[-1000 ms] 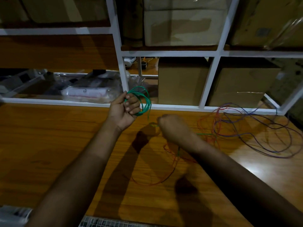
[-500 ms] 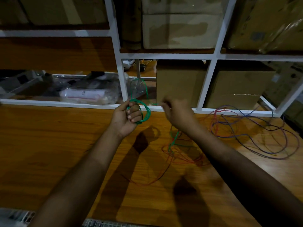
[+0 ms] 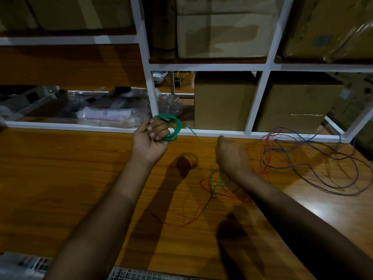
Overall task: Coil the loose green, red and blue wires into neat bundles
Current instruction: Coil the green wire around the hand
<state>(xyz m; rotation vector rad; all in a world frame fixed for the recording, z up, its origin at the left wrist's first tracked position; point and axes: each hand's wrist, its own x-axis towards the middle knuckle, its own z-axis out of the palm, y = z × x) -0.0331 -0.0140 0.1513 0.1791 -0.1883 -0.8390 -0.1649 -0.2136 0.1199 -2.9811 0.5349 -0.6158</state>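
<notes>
My left hand (image 3: 150,139) grips a small coil of green wire (image 3: 171,126), held up above the wooden table (image 3: 60,178) near the shelf's bottom rail. A free strand of the green wire runs from the coil down to my right hand (image 3: 230,154), which pinches it with curled fingers. More loose green wire lies under my right wrist, tangled with the red wire (image 3: 226,193). The blue wire (image 3: 327,164) sprawls in loose loops on the table at the right, overlapping red strands.
A white shelf frame (image 3: 256,102) stands at the table's far edge, holding cardboard boxes (image 3: 222,104) and plastic-wrapped packages (image 3: 113,116). A metal grille (image 3: 141,274) lies at the table's near edge.
My right hand has dropped from near the shelf rail and moved right, drawing the green strand out from the coil. My left hand has kept hold of the coil.
</notes>
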